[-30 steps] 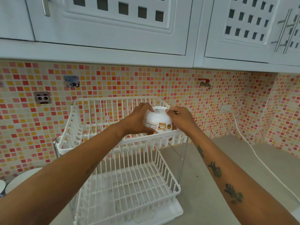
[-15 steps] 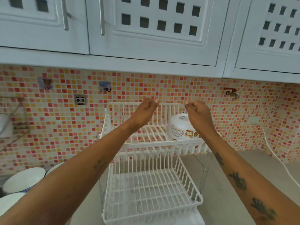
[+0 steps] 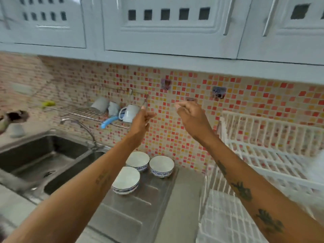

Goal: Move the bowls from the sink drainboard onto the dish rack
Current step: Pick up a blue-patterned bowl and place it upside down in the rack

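Bowls [image 3: 135, 171] below seemingly empty hands [image 3: 142, 118].

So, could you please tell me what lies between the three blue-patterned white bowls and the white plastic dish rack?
In the head view, only bare steel drainboard separates the bowls from the rack.

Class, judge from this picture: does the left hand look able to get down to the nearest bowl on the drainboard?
Probably yes. The left hand is empty and raised above the nearest bowl, which stands open on the drainboard with nothing over it.
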